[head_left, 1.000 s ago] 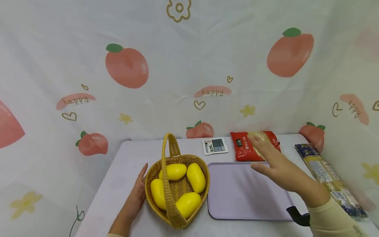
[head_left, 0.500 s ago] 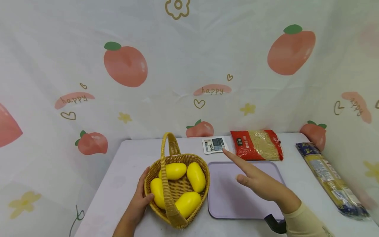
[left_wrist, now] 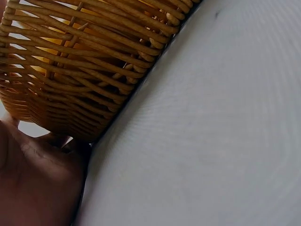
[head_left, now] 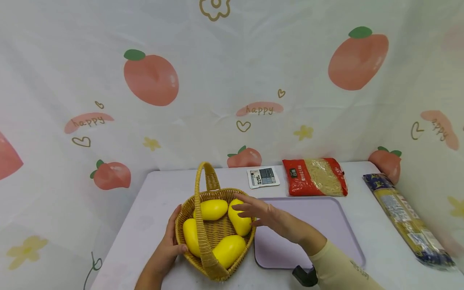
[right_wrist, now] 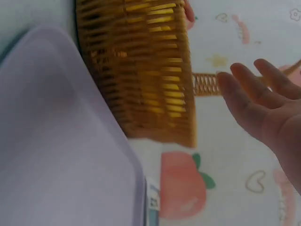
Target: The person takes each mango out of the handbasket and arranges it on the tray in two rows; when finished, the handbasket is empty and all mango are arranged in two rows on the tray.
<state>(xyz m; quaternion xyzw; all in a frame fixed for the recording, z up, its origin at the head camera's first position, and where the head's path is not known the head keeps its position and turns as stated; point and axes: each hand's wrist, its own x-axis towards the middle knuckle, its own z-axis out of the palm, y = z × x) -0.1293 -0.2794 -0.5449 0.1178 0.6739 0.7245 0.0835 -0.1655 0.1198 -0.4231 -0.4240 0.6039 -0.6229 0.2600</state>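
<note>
A wicker basket (head_left: 217, 233) with a tall arched handle stands on the table and holds several yellow mangoes (head_left: 229, 250). My left hand (head_left: 166, 245) grips its left side, thumb at the rim and fingers along the outer wall. In the left wrist view that hand (left_wrist: 42, 174) is low against the woven wall (left_wrist: 84, 66). Coming in from the right, my right hand (head_left: 270, 217) hovers over the basket's right rim with fingers spread, overlapping the right-hand mango (head_left: 239, 221). The right wrist view has this hand (right_wrist: 268, 103) holding nothing, above the rim.
A lilac tray (head_left: 340, 233) lies right of the basket, under my right forearm. Behind it are a red bag of pale grains or pasta (head_left: 314, 176) and a small white packet (head_left: 263, 177). A long blue-and-yellow pack (head_left: 407, 219) lies at the right edge. Printed cloth hangs behind.
My right hand has swept left from above the tray and red bag to the basket's right rim. My left hand has closed in on the basket, its thumb now at the rim.
</note>
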